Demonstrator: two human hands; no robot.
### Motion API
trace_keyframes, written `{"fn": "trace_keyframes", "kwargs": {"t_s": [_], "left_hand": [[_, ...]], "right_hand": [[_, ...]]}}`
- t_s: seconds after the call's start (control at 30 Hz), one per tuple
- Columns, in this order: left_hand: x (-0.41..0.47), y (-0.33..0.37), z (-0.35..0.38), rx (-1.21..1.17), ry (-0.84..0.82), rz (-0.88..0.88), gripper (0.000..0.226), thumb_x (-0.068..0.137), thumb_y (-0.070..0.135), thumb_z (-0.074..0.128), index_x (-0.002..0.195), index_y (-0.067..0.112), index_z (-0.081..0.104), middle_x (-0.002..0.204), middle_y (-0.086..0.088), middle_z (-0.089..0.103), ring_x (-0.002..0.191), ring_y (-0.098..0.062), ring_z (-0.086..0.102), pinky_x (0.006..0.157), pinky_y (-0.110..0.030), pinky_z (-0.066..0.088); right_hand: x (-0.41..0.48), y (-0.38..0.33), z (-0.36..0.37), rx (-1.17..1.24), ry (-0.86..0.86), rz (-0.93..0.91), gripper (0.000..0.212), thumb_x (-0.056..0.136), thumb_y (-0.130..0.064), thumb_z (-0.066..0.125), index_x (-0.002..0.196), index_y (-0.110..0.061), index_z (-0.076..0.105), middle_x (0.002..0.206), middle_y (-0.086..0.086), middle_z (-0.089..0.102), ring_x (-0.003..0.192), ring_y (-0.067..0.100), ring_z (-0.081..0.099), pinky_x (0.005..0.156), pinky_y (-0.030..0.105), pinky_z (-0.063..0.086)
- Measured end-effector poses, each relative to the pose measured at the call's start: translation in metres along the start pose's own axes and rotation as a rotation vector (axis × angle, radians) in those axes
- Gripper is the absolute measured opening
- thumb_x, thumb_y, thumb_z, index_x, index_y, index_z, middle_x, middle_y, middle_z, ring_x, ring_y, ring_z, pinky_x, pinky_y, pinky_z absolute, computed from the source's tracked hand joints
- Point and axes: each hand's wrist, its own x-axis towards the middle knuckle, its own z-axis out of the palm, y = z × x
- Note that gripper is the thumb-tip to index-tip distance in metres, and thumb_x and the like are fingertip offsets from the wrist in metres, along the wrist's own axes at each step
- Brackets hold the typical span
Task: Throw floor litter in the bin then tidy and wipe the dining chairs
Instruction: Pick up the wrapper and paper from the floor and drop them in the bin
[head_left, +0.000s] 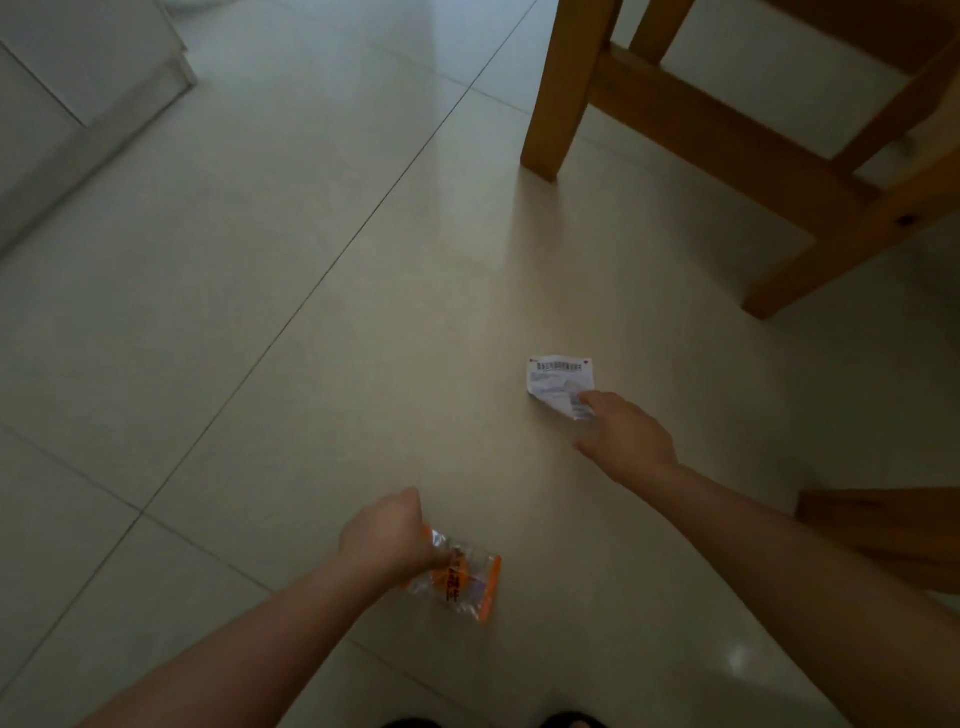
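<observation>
A crumpled white printed paper slip (558, 382) lies on the pale tiled floor. My right hand (626, 434) reaches down to it, fingertips on its near right corner. Whether the fingers have closed on it cannot be made out. My left hand (389, 530) is low at the centre, fist closed on a clear plastic wrapper with orange edges and print (460, 579), which hangs below the hand just above the floor. A wooden dining chair (727, 140) stands at the upper right, only its legs and rails showing.
A second wooden chair part (883, 535) juts in at the right edge beside my right forearm. White cabinet base (93, 98) sits at the upper left. Tiled floor (260, 260) spreads between them. Dark shoe tips (566, 721) show at the bottom edge.
</observation>
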Motion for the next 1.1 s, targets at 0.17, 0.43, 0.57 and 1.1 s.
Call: {"fn": "trace_keyframes", "kwargs": {"t_s": [0.17,0.43,0.57,1.1], "left_hand": [[0.001,0.002,0.01,-0.063,0.034,0.022,0.043,0.076,0.046,0.07,0.094,0.015,0.045,0.103,-0.01,0.066,0.095,-0.03,0.062,0.067,-0.035,0.043],[0.009,0.005,-0.003,-0.365,-0.054,0.015,0.03,0.073,0.036,0.081,0.091,0.018,0.066,0.089,-0.003,0.069,0.083,-0.018,0.063,0.073,-0.03,0.049],[0.018,0.004,-0.027,-0.697,-0.071,0.021,0.017,0.071,0.019,0.085,0.074,0.017,0.068,0.07,-0.001,0.067,0.066,-0.012,0.061,0.065,-0.029,0.049],[-0.068,0.014,-0.234,-1.226,0.373,-0.071,0.017,0.081,0.011,0.076,0.078,0.016,0.06,0.081,-0.006,0.059,0.07,-0.015,0.058,0.064,-0.028,0.05]], "right_hand": [[0.001,0.004,0.012,-0.037,0.051,-0.039,0.041,0.09,-0.016,0.054,0.13,-0.024,0.054,0.134,0.004,0.057,0.112,0.027,0.057,0.082,0.031,0.044],[0.0,0.001,0.015,-0.013,0.151,-0.079,0.027,0.097,-0.019,0.047,0.117,-0.022,0.065,0.118,0.008,0.067,0.1,0.032,0.062,0.068,0.032,0.04],[0.005,-0.006,0.009,0.017,0.179,-0.078,0.027,0.097,-0.021,0.048,0.118,-0.019,0.065,0.118,0.009,0.068,0.101,0.032,0.062,0.072,0.034,0.045],[-0.034,-0.079,-0.169,0.188,0.303,-0.119,0.018,0.095,-0.015,0.048,0.09,-0.012,0.065,0.08,0.009,0.066,0.063,0.021,0.048,0.053,0.03,0.03]]}}
